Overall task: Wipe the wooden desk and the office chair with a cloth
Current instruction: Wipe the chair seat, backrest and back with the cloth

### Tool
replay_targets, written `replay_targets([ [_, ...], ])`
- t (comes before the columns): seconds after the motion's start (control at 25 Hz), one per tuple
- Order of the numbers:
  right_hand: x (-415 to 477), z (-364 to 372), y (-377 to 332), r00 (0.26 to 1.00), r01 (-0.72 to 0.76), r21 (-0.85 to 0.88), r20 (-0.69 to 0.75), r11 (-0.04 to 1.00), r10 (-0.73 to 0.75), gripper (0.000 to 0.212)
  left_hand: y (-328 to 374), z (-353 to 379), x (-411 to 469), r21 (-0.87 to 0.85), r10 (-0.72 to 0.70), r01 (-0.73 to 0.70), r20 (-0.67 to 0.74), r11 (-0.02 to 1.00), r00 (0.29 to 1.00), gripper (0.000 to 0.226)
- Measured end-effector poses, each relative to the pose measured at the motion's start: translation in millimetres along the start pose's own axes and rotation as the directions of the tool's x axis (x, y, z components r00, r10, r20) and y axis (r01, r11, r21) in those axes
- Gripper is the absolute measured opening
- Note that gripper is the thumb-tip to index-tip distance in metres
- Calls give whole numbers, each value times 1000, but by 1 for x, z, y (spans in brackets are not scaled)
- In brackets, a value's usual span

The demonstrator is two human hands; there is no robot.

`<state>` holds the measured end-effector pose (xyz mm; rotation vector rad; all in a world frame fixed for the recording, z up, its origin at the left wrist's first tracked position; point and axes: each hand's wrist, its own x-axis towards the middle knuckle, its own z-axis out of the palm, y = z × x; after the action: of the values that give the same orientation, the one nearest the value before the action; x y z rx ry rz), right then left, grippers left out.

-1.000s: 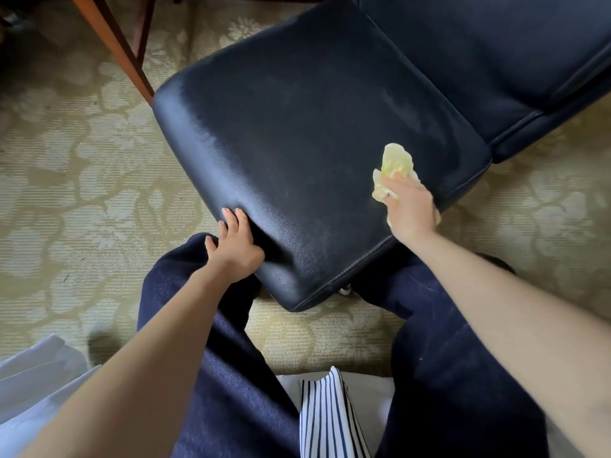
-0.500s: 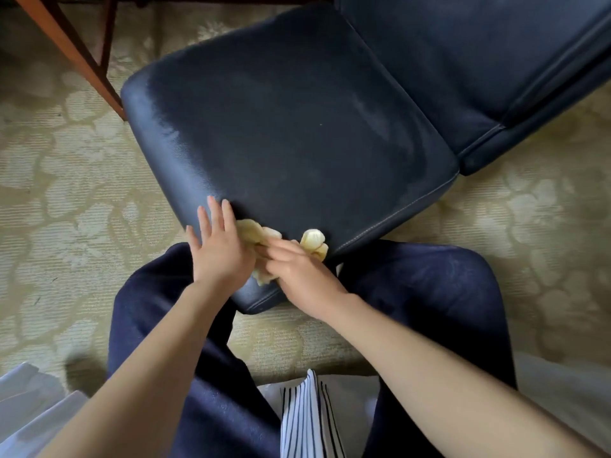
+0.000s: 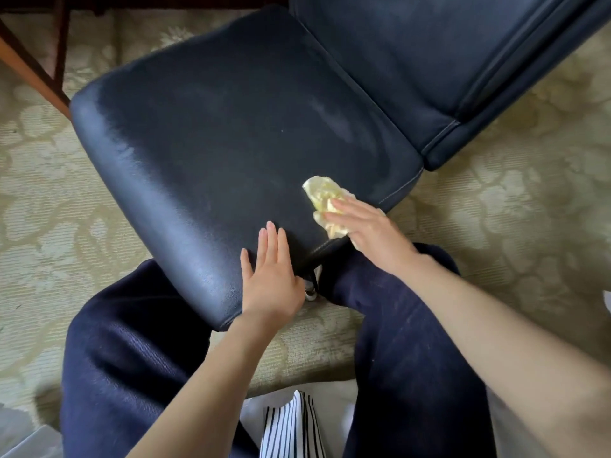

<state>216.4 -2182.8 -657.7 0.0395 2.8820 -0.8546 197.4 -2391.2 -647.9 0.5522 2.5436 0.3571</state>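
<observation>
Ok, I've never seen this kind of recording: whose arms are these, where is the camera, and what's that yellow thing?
No machine here: a person wears one camera on the head, looking down, so the arms are their own. They face a dark office chair seat on patterned carpet. The left hand lies flat on the seat's near corner, holding nothing. The right hand presses a crumpled yellow cloth against the seat with straight fingers. A wooden leg shows top left.

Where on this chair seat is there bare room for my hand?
Free: the middle and far part of the seat, between backrest and cloth. Crowded: the near corner, with the left hand flat and the right hand pressing the cloth.
</observation>
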Motion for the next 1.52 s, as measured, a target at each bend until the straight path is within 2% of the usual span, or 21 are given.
replay_targets([
  [0.12,11,-22,23,988,-111,25,-101,993,113,46,-1,1,-1,164,11,-15,24,986,1000,79],
  [0.2,21,-36,40,947,-229,84,-212,970,242,43,1,-1,1,250,25,-32,29,968,999,78],
  [0.24,27,-42,50,901,-335,118,-249,935,355,40,4,-2,3,270,22,-32,38,962,999,78],
  [0.32,39,-47,64,765,-557,191,-261,808,589,33,8,-2,4,294,7,-23,55,955,998,80],
  [0.4,43,-38,63,682,-669,173,-246,723,689,34,9,-2,4,311,3,-20,56,950,998,82],
  [0.44,42,-33,55,679,-672,154,-263,724,686,34,8,-2,3,317,5,-21,53,948,999,82],
  [0.48,39,-25,44,707,-638,121,-302,761,640,32,6,-2,3,322,9,-24,49,946,999,82],
  [0.56,26,-7,16,794,-490,72,-375,869,479,43,3,-2,2,331,19,-31,39,943,999,82],
  [0.64,12,6,-9,839,-388,55,-392,920,377,53,-1,-1,2,341,25,-32,25,939,999,82],
  [0.8,-11,36,-44,933,-239,54,-265,969,245,57,-13,-2,2,356,48,-45,0,934,999,82],
  [0.92,-28,48,-52,986,-67,-33,-153,997,61,56,-27,-3,1,368,79,-66,-21,927,997,82],
  [1.0,-33,42,-42,994,89,-128,-50,988,-96,55,-37,-4,1,376,102,-80,-41,923,994,82],
  [1.08,-30,31,-23,983,180,-178,-6,967,-184,55,-47,-6,1,390,124,-96,-47,916,991,82],
  [1.16,-20,17,-2,991,123,-169,-26,978,-129,52,-54,-8,1,403,138,-109,-45,909,989,83],
  [1.28,-5,-4,32,988,-115,-137,-119,984,99,49,-60,-10,1,396,152,-122,-45,910,987,84],
  [1.44,14,-31,58,902,-346,24,-266,938,340,43,-64,-11,0,372,181,-150,-50,916,982,84],
  [1.52,30,-34,61,842,-471,-30,-315,882,438,41,-65,-11,0,411,198,-163,-45,897,979,83],
])
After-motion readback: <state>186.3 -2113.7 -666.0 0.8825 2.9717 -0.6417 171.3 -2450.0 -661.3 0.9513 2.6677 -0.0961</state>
